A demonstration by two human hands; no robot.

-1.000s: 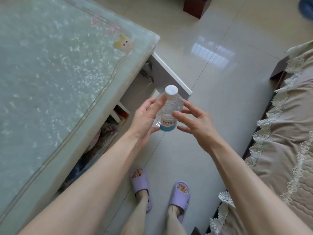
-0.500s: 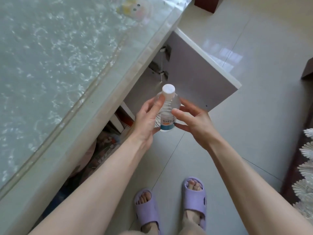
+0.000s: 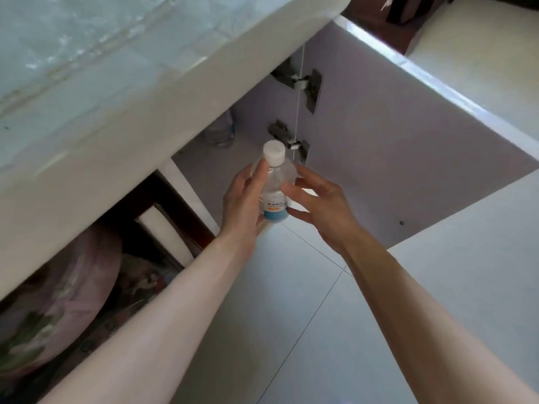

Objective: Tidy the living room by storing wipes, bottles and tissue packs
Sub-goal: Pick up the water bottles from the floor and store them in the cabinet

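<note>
1. Right in the middle, a small clear bottle is held upright in the air, just in front of the open cupboard under the table.
2. A white cap is seen on top of it, and a label with blue and orange is wrapped around the bottom.
3. The bottle is gripped by the left hand, with the thumb laid up along its front.
4. It is also held from the other side by the right hand, with the fingers and thumb bent around it.
5. The cupboard door is swung wide open behind the hands, and two metal hinges are seen on it.
6. Another clear bottle is stood inside the cupboard, far back.
7. The table is covered by a shiny sheet.
8. A pink bag is stuffed under the table on the left.
9. Pale floor tiles are seen below the arms.
</note>
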